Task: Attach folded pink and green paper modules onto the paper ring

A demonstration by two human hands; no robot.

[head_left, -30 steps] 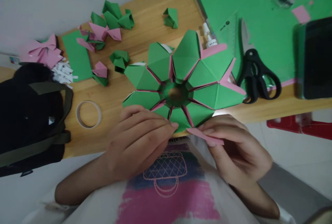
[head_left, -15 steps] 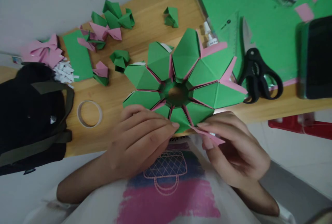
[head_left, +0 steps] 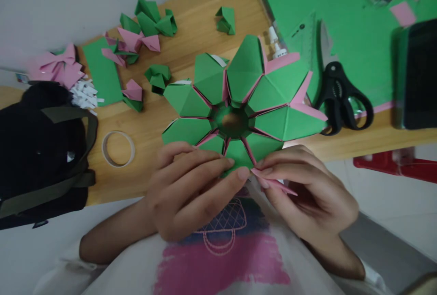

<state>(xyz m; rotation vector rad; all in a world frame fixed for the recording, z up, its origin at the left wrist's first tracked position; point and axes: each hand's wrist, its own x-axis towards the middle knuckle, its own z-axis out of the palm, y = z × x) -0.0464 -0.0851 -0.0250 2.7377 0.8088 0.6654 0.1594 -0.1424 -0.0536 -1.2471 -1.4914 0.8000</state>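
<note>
The big paper flower (head_left: 239, 60) is green, and pink edges show between its petals; at its right side the pink tips (head_left: 282, 63) stand out. The narrow strip (head_left: 282, 186) at the near side is pink also. At the far left, the folded pieces (head_left: 147, 11) are green and pink, and the small scraps (head_left: 84, 94) are white. The table (head_left: 150, 122) is light brown, with wood grain. The scissors (head_left: 336, 76) have black handles. The white shirt (head_left: 131, 272) carries a pink and blue print with criss-cross lines.

A black bag (head_left: 41, 149) lies beside a pale ring (head_left: 133, 150).
</note>
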